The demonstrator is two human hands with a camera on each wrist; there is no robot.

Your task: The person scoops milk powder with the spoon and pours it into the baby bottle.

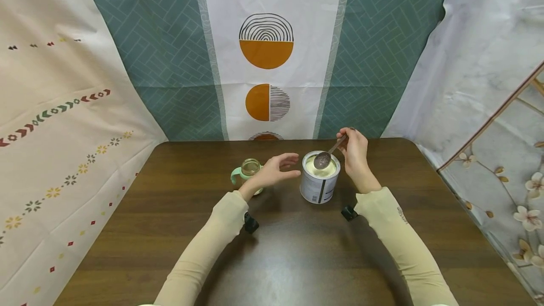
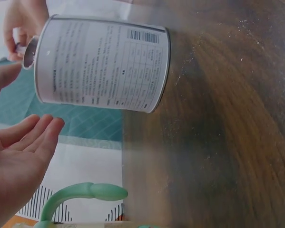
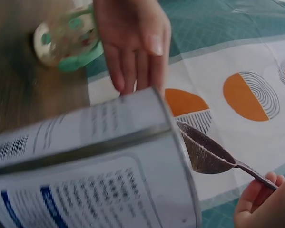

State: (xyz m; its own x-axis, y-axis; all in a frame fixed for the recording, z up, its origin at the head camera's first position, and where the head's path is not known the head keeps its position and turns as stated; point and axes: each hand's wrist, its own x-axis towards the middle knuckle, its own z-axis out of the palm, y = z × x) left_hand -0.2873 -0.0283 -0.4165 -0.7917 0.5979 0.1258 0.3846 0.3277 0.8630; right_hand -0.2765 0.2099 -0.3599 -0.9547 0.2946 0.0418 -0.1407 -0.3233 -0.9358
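An open tin (image 1: 319, 184) of pale powder stands near the middle of the dark wooden table (image 1: 297, 259); its printed label shows in the left wrist view (image 2: 102, 64) and the right wrist view (image 3: 85, 161). My right hand (image 1: 354, 152) pinches the handle of a metal spoon (image 1: 325, 157), whose bowl (image 3: 204, 152) hangs just over the tin's rim. My left hand (image 1: 278, 169) hovers with straight fingers (image 2: 33, 130) left of the tin, holding nothing. A small glass bottle with mint-green handles (image 1: 248, 170) stands behind that hand.
Patterned cloths hang close behind and on both sides of the table: teal and white with orange circles (image 1: 265, 41) at the back. Bare tabletop stretches toward me in front of the tin. Black wrist camera mounts (image 1: 250, 223) sit under both sleeves.
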